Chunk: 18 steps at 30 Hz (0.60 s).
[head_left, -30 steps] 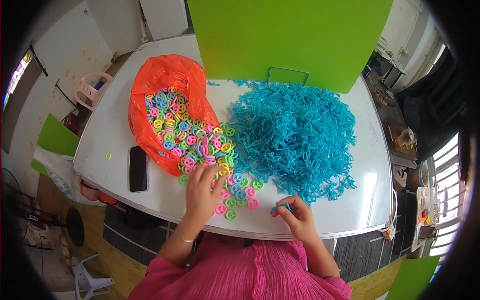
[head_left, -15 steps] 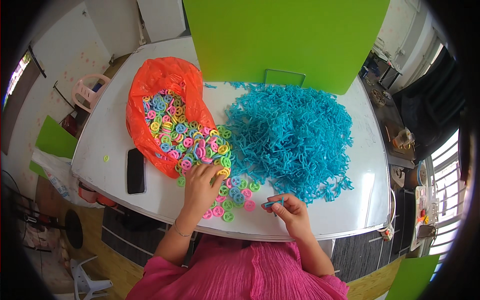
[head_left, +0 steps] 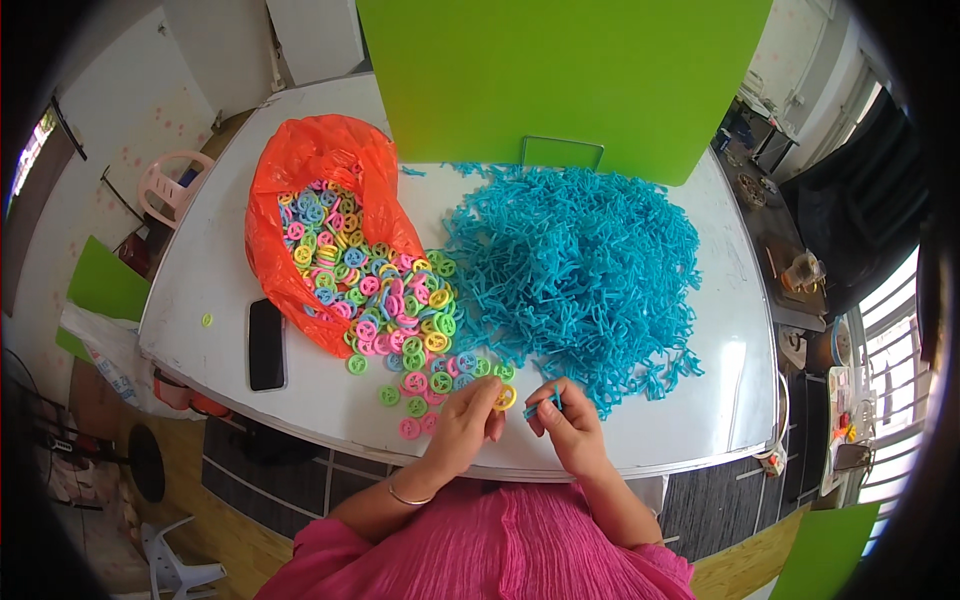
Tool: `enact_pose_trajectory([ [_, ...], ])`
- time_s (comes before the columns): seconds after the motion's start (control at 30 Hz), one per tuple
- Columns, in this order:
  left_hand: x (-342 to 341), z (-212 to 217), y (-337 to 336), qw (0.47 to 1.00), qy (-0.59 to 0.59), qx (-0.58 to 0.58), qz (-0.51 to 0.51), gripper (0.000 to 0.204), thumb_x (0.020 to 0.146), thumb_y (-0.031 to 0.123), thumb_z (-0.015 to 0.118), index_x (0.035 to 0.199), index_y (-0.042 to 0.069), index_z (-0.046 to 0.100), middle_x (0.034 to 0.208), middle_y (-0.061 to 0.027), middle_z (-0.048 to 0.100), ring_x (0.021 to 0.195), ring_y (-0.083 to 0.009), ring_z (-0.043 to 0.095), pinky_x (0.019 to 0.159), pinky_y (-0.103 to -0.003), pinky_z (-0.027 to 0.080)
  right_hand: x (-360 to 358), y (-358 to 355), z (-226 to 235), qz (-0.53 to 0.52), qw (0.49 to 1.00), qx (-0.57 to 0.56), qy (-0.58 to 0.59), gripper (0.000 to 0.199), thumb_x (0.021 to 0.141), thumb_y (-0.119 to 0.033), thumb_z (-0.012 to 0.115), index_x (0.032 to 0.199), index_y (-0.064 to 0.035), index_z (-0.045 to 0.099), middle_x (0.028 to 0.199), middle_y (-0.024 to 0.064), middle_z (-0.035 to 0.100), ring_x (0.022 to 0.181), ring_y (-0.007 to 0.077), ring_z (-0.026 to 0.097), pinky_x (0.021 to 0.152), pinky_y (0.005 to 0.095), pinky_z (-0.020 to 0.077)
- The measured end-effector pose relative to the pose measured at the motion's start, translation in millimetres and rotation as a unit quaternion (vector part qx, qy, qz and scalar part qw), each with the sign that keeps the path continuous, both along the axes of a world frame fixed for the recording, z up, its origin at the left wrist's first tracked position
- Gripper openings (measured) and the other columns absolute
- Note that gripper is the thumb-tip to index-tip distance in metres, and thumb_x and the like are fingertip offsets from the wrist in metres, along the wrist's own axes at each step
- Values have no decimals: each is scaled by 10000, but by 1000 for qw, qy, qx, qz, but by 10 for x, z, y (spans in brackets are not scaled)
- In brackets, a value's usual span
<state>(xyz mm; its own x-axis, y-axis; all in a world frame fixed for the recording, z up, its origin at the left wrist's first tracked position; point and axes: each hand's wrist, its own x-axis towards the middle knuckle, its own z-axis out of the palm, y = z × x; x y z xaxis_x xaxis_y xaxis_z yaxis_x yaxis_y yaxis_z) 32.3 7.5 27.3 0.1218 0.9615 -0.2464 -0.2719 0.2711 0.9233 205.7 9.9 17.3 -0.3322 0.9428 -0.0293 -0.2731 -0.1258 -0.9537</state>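
Note:
My left hand (head_left: 468, 425) pinches a small yellow spoked plastic wheel (head_left: 507, 398) by its edge. Just to its right, my right hand (head_left: 570, 428) grips a thin blue branched plastic piece (head_left: 532, 411) between thumb and fingers. Wheel and blue piece are close together but look apart. Pink, green, blue and yellow wheels (head_left: 400, 300) spill from a red plastic bag (head_left: 262, 240) at the left. Several loose wheels lie beside my left hand, partly hidden by it. A large heap of blue plastic pieces (head_left: 585, 270) fills the table's right half.
A black phone (head_left: 267, 345) lies left of the bag on the white table (head_left: 200, 290). One green wheel (head_left: 207, 320) sits alone near the left edge. Behind the heap stands a tall green panel (head_left: 570, 80) with a thin metal wire frame (head_left: 563, 140) at its foot.
My left hand has left the wheel pile and moved right with a yellow wheel, close to my right hand. My right hand stays nearly in place, still holding the blue piece.

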Motion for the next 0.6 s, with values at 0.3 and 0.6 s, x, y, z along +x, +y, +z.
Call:
enact_pose_trajectory([
  [0.3,147,-28,-39,1000,-10,4,18,313,1008,293,458,837,66,587,533,24,448,409,-47,378,386,-218,268,-79,-19,-80,-47,996,50,64,178,957,-183,572,1003,-13,544,951,74,572,772,152,552,685,284,453],
  [0.6,129,2,-91,1000,5,0,1,336,1022,275,413,797,64,546,518,24,433,410,-45,378,394,-232,278,-65,5,91,-46,997,63,-17,136,902,-75,645,1005,12,623,932,65,639,782,100,579,675,231,473],
])
